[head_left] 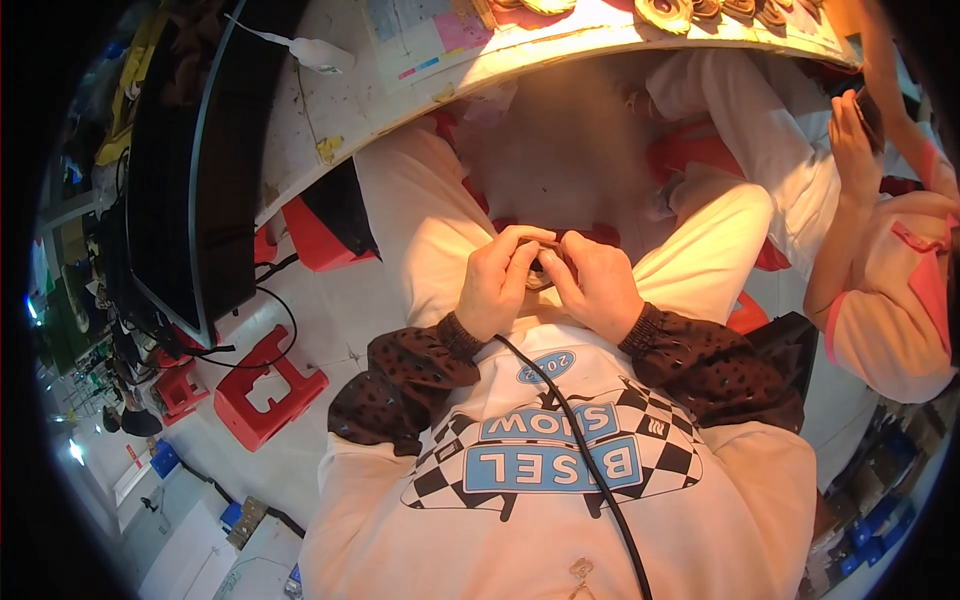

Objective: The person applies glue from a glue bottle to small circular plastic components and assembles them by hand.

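Note:
Above my lap, both hands are closed together on a small rounded tan-and-brown piece with a dark hollow in its middle. My left hand grips its left side, thumb and fingers bent over it. From the right, my right hand pinches the same piece, its thumb close to the left one. Most of the piece is hidden behind the fingers, so its exact kind cannot be made out. Dark spotted sleeves cover both forearms.
A worktable curves across the top, bearing several brown-gold rounded pieces and a white thin-nozzled bottle. At left stand a large black panel and a red stool. A co-worker's hand is at right. A black cable crosses my front.

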Motion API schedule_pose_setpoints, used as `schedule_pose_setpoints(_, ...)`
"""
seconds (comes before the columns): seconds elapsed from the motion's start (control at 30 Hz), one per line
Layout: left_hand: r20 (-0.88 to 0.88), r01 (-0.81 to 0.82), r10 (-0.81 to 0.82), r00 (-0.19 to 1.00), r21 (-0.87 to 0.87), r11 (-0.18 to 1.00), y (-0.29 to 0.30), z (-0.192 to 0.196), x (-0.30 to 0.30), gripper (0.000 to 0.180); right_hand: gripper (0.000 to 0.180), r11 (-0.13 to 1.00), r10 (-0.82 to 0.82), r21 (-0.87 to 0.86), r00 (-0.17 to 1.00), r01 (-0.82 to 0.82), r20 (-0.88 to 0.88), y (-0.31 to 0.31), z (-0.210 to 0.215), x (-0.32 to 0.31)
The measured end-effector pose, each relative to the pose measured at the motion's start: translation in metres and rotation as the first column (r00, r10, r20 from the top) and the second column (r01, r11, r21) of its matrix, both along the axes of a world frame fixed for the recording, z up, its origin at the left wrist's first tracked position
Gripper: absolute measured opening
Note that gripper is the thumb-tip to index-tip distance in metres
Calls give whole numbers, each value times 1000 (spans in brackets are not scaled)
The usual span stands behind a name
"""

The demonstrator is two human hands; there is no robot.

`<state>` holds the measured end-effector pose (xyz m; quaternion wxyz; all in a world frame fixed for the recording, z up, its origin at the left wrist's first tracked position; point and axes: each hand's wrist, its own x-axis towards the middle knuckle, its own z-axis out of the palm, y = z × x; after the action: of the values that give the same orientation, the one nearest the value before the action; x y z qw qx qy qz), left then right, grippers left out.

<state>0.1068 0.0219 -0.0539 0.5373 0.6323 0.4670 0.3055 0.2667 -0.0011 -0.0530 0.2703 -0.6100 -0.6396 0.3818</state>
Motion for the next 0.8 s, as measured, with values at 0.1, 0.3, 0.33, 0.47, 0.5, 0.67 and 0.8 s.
schedule_pose_setpoints(0.1,141,-82,94,986,-91,992,-3,-1,3,19,27,998,38,-53,997,-34,71,-6,0,2)
schedule_pose_setpoints(0.3,-18,-175,175,984,9,984,-8,2,11,20,30,996,-83,25,997,83,-7,-9,-9,-11)
schedule_pose_setpoints(0.33,-16,-173,174,985,13,985,-8,3,10,20,31,992,-112,52,994,112,6,-8,-10,-13)
schedule_pose_setpoints(0.47,90,-252,263,961,-116,961,-13,-3,10,21,32,996,-94,0,995,94,-22,-1,-1,-15)
schedule_pose_setpoints(0.5,198,-298,336,921,-199,934,-14,-4,10,23,28,992,-101,73,995,103,-20,1,1,-17)
schedule_pose_setpoints(0.67,347,-316,505,791,-474,821,-15,4,7,29,18,993,-83,71,985,95,-151,0,-3,-19)
schedule_pose_setpoints(0.8,399,-265,532,747,-556,788,-19,0,3,31,17,987,-163,-50,951,155,-264,9,-1,-14)
